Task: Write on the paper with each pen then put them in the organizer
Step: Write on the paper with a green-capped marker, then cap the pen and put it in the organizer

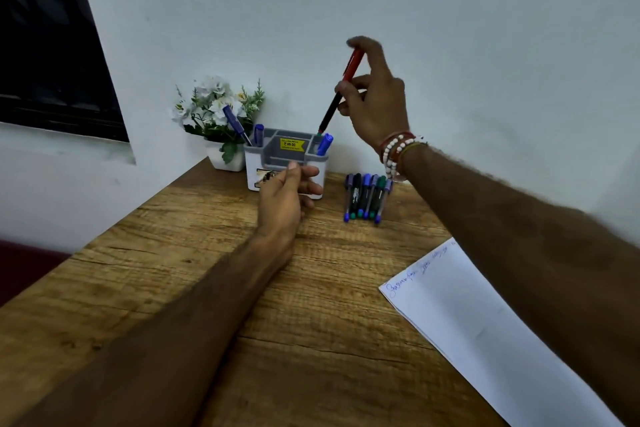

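A grey and white organizer [277, 149] stands at the back of the wooden desk [194, 253] against the wall, with blue pens [325, 144] standing in its left and right slots. My right hand [375, 104] holds a red and black pen [341, 90] tilted above the organizer's right slot, tip down just over it. My left hand [285, 196] rests against the organizer's front, fingers loosely curled at its face. Several pens [366, 197] lie side by side on the desk to the organizer's right. A white paper [485, 333] with handwriting at its top lies at the near right.
A white pot of artificial flowers [218, 114] stands left of the organizer against the wall. A dark window [45, 45] fills the upper left. The desk's left edge runs diagonally along the wall.
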